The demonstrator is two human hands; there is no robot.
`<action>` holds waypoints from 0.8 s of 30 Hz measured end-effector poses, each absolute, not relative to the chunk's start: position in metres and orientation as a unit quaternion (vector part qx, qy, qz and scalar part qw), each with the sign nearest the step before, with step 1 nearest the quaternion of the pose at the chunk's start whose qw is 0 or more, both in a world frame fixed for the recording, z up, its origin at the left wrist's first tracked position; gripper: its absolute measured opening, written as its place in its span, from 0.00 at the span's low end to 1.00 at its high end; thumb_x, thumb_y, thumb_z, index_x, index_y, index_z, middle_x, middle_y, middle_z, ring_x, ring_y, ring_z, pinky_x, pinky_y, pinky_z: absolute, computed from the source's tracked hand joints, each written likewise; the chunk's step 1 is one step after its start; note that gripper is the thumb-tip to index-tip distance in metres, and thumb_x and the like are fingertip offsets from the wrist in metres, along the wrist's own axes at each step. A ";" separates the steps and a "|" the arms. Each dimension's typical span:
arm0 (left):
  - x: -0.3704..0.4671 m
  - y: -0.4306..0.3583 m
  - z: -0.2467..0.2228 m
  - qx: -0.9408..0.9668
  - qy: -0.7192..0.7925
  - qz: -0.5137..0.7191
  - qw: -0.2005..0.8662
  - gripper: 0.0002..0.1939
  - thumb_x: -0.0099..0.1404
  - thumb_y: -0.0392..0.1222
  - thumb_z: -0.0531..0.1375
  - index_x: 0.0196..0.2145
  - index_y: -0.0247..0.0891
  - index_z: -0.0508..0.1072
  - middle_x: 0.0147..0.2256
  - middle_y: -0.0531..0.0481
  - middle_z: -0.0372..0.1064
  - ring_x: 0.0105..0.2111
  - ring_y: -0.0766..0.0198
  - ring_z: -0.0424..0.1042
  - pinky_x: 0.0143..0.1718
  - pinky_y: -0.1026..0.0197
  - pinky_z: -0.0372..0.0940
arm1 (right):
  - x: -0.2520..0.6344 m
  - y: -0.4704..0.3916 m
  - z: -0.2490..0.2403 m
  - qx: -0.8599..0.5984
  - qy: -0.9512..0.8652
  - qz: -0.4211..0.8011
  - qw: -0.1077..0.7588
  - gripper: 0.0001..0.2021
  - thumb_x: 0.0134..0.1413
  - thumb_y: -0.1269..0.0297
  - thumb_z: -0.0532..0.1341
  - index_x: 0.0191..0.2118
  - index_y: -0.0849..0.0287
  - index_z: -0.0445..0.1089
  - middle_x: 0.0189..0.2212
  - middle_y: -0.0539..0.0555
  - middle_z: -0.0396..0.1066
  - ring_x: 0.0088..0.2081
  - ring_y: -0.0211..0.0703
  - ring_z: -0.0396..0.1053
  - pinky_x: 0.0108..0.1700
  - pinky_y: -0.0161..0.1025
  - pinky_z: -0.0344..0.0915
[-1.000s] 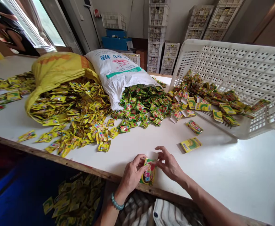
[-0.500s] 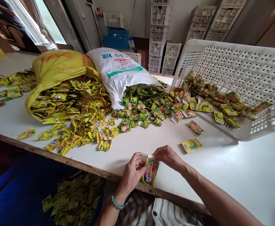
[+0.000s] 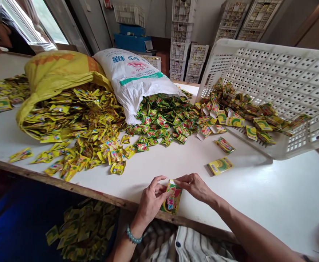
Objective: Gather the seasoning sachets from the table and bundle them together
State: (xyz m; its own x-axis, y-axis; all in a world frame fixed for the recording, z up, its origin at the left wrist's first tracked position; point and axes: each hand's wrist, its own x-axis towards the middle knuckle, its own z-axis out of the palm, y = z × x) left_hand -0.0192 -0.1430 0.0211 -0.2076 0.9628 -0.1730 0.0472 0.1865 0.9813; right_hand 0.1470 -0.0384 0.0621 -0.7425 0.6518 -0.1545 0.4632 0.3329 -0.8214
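My left hand [image 3: 152, 198] grips a small green and yellow box [image 3: 172, 199] by its left side, at the table's front edge. At the top of this box, my right hand [image 3: 193, 185] pinches the white end flap. Two more boxes lie flat beyond my right hand: a yellow one [image 3: 220, 166] and a greener one [image 3: 224, 145]. Yellow packets [image 3: 94, 112] spill from a yellow sack [image 3: 63, 69]. Beside them, green packets [image 3: 163, 118] spill from a white sack [image 3: 140, 74].
A white perforated crate [image 3: 274, 72] lies tipped at the right, with boxes spilling out. Below the table's wooden edge [image 3: 88, 192], a blue container [image 3: 20, 218] holds many boxes [image 3: 83, 229]. Stacked crates [image 3: 180, 47] stand behind. Part of a person [image 3: 14, 38] shows at the far left.
The view has shifted slightly, so the sacks and packets sit farther left. My right fingers have pressed in closer over the box's top flap. My left hand keeps its grip.
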 end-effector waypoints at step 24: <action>-0.074 -0.159 0.055 0.436 0.672 0.412 0.435 0.20 0.56 0.53 0.61 0.44 0.41 0.70 0.36 0.48 0.76 0.37 0.57 0.74 0.39 0.61 0.70 | 0.137 -0.047 0.044 -0.315 -0.835 0.374 0.253 0.22 0.66 0.51 0.48 0.56 0.56 0.67 0.47 0.59 0.74 0.47 0.46 0.72 0.50 0.42 0.68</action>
State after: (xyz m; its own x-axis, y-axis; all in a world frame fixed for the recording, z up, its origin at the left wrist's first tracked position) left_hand -0.0743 -0.1586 0.0555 -0.2411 0.9440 -0.2254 0.2275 0.2808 0.9324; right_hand 0.1372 -0.0466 0.0442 -0.6738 0.7149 0.1867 0.3360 0.5215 -0.7843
